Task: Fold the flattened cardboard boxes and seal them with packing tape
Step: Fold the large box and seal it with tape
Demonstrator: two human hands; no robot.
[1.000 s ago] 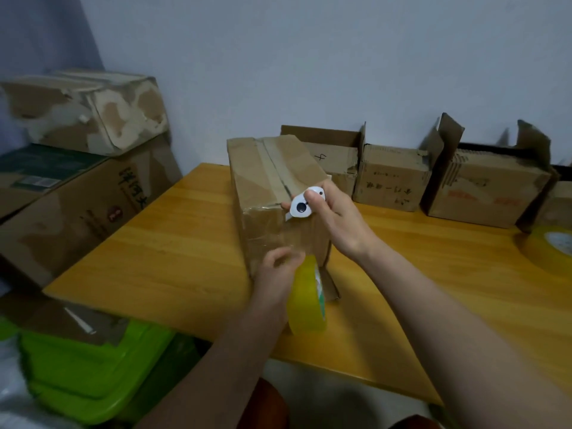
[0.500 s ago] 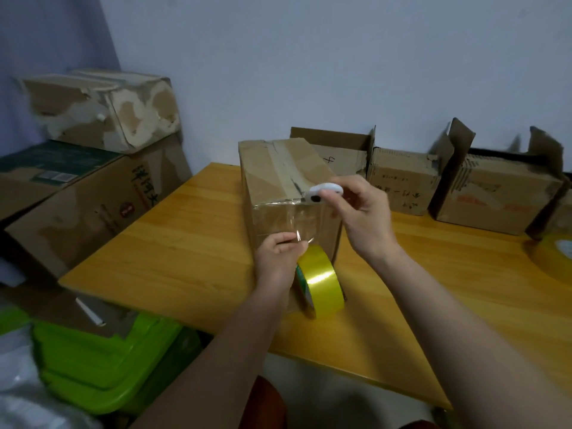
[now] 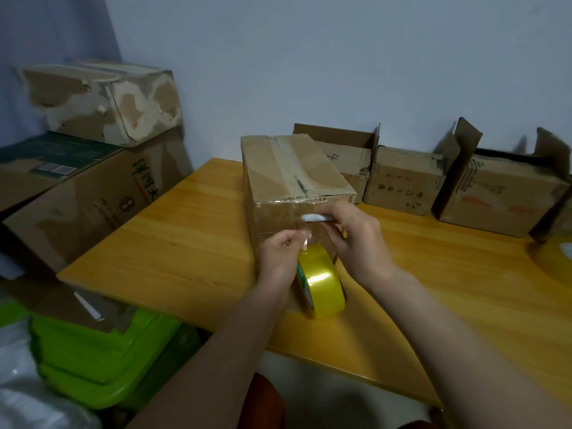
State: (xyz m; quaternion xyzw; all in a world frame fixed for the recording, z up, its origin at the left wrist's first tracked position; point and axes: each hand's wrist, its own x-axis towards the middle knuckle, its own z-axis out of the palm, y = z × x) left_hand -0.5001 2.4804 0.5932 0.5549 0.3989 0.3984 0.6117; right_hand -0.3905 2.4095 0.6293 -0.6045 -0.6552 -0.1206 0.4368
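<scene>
Lowered from the top edge, right hand [image 3: 356, 239] pinches a white cutter [image 3: 314, 217] against the box [image 3: 294, 174] (long axis running away, mid-table); left hand [image 3: 283, 252] pinches tape above the yellow roll [image 3: 322, 284]. Open boxes [image 3: 405, 181] line the wall.

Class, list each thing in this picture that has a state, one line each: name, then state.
Box being taped: closed, top seam taped.
Tape roll: upright on table, against the box.
Left hand: pinching the tape.
Right hand: holding white cutter.
Boxes by the wall: flaps open.
</scene>
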